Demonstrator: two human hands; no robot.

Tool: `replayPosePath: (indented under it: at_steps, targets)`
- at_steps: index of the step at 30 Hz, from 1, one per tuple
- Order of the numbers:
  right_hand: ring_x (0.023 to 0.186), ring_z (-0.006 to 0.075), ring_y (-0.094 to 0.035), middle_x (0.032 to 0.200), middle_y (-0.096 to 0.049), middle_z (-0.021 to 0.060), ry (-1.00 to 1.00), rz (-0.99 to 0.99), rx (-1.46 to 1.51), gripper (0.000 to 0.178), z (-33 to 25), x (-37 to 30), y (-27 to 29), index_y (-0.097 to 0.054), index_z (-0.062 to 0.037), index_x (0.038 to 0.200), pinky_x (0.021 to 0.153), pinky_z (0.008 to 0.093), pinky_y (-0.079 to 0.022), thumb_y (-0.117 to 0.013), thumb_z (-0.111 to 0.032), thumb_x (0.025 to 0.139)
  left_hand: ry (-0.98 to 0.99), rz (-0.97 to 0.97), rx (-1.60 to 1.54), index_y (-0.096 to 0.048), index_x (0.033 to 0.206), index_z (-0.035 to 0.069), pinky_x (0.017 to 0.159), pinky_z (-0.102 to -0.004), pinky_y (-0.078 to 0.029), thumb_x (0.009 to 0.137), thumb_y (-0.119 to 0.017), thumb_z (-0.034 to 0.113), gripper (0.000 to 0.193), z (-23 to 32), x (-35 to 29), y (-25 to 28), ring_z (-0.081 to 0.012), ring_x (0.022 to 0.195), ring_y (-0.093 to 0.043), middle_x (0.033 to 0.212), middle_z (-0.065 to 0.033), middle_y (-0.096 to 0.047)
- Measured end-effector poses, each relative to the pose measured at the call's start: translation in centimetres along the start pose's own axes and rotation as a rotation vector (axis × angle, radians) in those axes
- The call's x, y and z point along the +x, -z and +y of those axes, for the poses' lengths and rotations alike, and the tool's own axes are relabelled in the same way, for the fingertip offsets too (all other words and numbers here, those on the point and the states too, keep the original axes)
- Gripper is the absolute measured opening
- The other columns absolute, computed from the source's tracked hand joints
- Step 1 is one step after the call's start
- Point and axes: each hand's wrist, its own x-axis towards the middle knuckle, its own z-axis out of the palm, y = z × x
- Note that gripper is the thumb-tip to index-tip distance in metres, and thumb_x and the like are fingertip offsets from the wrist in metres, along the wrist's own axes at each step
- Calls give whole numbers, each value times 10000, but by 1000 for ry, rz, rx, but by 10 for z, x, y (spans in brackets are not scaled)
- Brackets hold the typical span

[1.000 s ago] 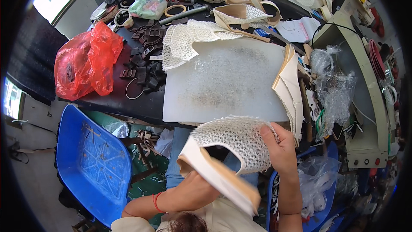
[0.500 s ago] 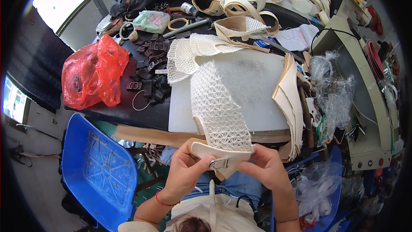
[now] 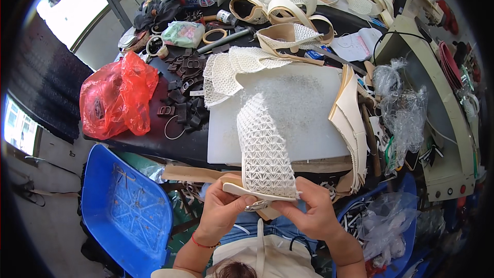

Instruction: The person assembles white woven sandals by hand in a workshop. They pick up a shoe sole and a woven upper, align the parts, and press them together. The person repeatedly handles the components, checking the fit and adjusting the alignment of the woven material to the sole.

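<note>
A cream strap piece with a woven lattice panel lies between my two hands, its smooth band along the near edge. My left hand pinches the band's left part, thumb beside a small metal buckle. At the other end, my right hand grips the panel's near right corner, thumb below. The panel's far end leans over a white cutting board. More woven pieces lie at the board's far left, and a stack of smooth cream pieces hangs over its right side.
To the left are a red plastic bag, dark buckle straps and a blue bin. Finished-looking cream straps crowd the back. A beige machine housing and clear plastic wrap stand right. Another blue bin sits below.
Both hands have tilted the band, so its face and buckle show less. The woven panel has turned slightly more upright. The whole view has shifted a little.
</note>
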Motion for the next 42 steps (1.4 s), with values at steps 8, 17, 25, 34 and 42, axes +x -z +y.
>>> replayPosePath:
  at_steps: [8, 17, 25, 34, 42]
  targets:
    - [691, 202, -576, 821, -609, 95, 75, 12, 11, 311, 9, -1, -5, -636, -34, 1037, 612, 298, -470, -716, -50, 737, -54, -31, 160, -555, 1031, -35, 805, -296, -517, 767, -679, -36, 291, 5, 0, -4, -157, 880, -630, 965, -118, -647]
    - [755, 192, -598, 890, -637, 107, 139, 67, -66, 271, 1, -2, -6, -638, -24, 1027, 660, 293, -479, -699, -62, 766, -107, 65, 191, -588, 1009, -45, 738, -246, -512, 761, -697, -23, 271, 8, 10, -15, -120, 830, -626, 925, -102, -657]
    - [852, 150, -629, 979, -663, 106, -181, -17, 436, 303, 5, -4, -7, -629, -8, 1058, 732, 267, -487, -707, -114, 785, 34, -73, 358, -614, 994, -31, 738, -241, -503, 768, -710, 16, 250, 17, 16, -15, -113, 832, -622, 901, -85, -661]
    - [722, 204, -601, 824, -636, 57, 446, 146, -458, 282, -9, 0, 18, -661, -22, 930, 630, 302, -461, -721, -85, 662, -290, -193, 420, -609, 869, -16, 809, -350, -499, 741, -700, -28, 158, 23, 25, -15, -193, 824, -639, 874, -134, -669]
    - [844, 170, -546, 925, -594, 19, 716, 324, -959, 202, 32, 12, 19, -634, -80, 847, 752, 320, -397, -656, -110, 648, -561, -394, 636, -576, 813, 36, 953, -461, -430, 662, -746, -32, 238, -25, 49, 33, -328, 1042, -578, 931, -163, -647]
